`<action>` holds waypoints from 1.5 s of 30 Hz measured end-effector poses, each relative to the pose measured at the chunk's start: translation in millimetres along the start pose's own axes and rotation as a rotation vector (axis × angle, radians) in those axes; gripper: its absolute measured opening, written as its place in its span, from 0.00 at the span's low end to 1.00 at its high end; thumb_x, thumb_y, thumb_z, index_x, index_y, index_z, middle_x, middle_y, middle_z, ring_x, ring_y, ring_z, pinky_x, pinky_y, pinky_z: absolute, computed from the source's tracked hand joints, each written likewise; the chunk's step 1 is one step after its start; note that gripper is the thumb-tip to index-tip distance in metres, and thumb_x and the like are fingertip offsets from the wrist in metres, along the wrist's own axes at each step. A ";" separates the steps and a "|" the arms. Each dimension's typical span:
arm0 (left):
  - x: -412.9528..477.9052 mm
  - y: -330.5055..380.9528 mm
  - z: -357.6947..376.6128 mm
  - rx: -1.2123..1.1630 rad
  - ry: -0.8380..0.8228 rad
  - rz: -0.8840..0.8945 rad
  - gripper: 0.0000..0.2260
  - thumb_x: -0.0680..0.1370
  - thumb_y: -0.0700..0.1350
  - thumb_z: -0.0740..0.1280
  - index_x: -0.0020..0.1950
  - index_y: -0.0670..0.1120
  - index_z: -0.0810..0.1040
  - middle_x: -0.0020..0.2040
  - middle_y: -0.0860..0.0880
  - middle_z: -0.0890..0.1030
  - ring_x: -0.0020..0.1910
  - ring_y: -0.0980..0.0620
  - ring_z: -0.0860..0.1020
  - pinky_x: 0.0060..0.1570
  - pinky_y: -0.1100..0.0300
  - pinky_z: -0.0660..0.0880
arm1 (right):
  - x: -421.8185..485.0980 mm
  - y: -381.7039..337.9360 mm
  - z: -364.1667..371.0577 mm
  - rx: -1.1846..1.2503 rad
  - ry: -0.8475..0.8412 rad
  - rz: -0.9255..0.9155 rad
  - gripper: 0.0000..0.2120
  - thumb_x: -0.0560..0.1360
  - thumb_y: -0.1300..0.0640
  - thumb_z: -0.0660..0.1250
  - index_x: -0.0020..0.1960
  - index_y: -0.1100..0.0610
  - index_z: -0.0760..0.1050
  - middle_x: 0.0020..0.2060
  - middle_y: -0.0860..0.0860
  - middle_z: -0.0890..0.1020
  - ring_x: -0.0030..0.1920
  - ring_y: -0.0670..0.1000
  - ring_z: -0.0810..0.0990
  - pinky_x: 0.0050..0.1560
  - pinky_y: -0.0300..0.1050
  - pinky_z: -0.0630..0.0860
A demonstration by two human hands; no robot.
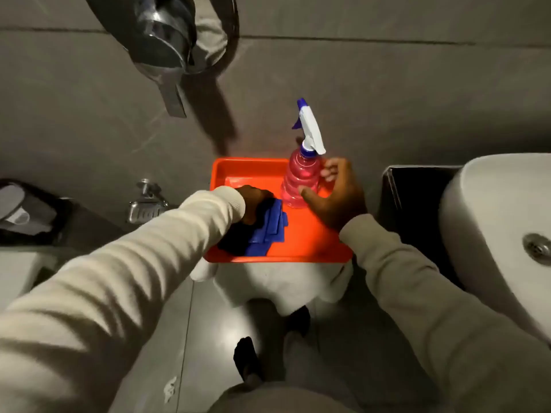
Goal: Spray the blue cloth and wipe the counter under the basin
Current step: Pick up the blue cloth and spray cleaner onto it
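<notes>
To your right sits the white basin (492, 228), with the dark table (417, 204) beneath it not yet wiped. Ahead, an orange tray (313, 234) rests on a white toilet cistern (283, 287), keeping your supplies within reach. Your right hand (334, 195) curls partway around the pink spray bottle (299, 183), thumb touching its body, fingers not fully closed. Your left hand (253, 204) presses down on the folded blue cloth (268, 228) in the tray; whether it grips, you can't tell.
</notes>
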State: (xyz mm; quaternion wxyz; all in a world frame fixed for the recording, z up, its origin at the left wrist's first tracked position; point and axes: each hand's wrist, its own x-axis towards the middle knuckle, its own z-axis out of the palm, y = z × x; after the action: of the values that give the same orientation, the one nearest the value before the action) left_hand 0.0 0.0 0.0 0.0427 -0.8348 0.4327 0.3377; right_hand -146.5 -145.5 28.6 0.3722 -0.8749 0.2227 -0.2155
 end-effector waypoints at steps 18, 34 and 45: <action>9.5 -26.5 -38.8 -0.173 -0.110 -0.144 0.10 0.63 0.51 0.76 0.37 0.48 0.79 0.35 0.48 0.79 0.42 0.44 0.80 0.42 0.56 0.75 | 99.6 -36.0 28.0 0.404 -0.195 -0.128 0.26 0.67 0.65 0.64 0.62 0.46 0.76 0.54 0.46 0.83 0.52 0.52 0.85 0.53 0.60 0.82; -51.7 -2.9 -19.3 -1.797 0.324 0.035 0.20 0.67 0.38 0.71 0.59 0.44 0.79 0.50 0.43 0.82 0.45 0.45 0.82 0.48 0.52 0.79 | 87.3 -60.6 -51.6 -0.688 -0.923 -0.536 0.22 0.73 0.56 0.66 0.67 0.53 0.74 0.59 0.58 0.82 0.59 0.61 0.80 0.58 0.50 0.76; -68.4 5.0 -0.4 -1.846 0.458 -0.041 0.18 0.72 0.34 0.68 0.61 0.41 0.76 0.54 0.40 0.80 0.50 0.40 0.80 0.54 0.43 0.77 | 67.5 -76.9 -53.1 -0.792 -0.968 -0.461 0.31 0.67 0.38 0.72 0.68 0.42 0.72 0.42 0.58 0.81 0.46 0.58 0.79 0.47 0.44 0.73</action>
State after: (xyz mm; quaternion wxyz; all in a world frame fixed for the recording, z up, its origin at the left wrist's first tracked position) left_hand -30.7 44.2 42.5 -0.7136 -0.5921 -0.0220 0.3737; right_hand -103.1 -164.2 133.7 0.0249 -0.9687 -0.0998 0.2258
